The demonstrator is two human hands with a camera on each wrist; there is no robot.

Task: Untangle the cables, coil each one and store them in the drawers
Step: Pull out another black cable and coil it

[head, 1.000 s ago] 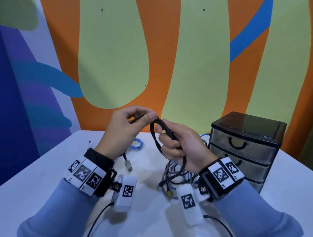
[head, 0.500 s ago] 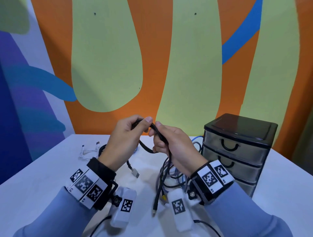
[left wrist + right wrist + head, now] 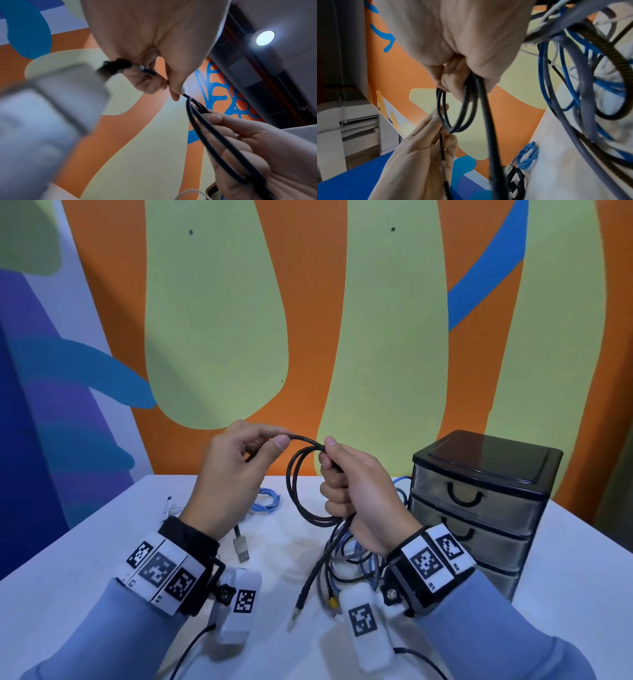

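A black braided cable [image 3: 297, 487] is raised above the white table [image 3: 85, 546] in two or three loops. My right hand [image 3: 346, 474] grips the loops in its fist, also seen in the right wrist view [image 3: 462, 108]. My left hand [image 3: 239, 463] pinches the same cable's free stretch [image 3: 187, 96] between thumb and forefinger, just left of the right hand. A tail with a plug [image 3: 301, 597] hangs to the table. Beneath the right hand lies a tangle of blue, grey and black cables [image 3: 356, 559]. The dark three-drawer unit [image 3: 479, 508] stands at right with its drawers closed.
A coiled light-blue cable [image 3: 267, 501] lies behind the left hand. A USB plug [image 3: 241, 546] hangs near the left wrist, and a small white cable [image 3: 169, 506] lies at far left. The painted wall rises right behind the table.
The hands have drawn apart: the left hand pulled its stretch of black cable leftward, and the loops in the right hand have grown into a wider round coil.
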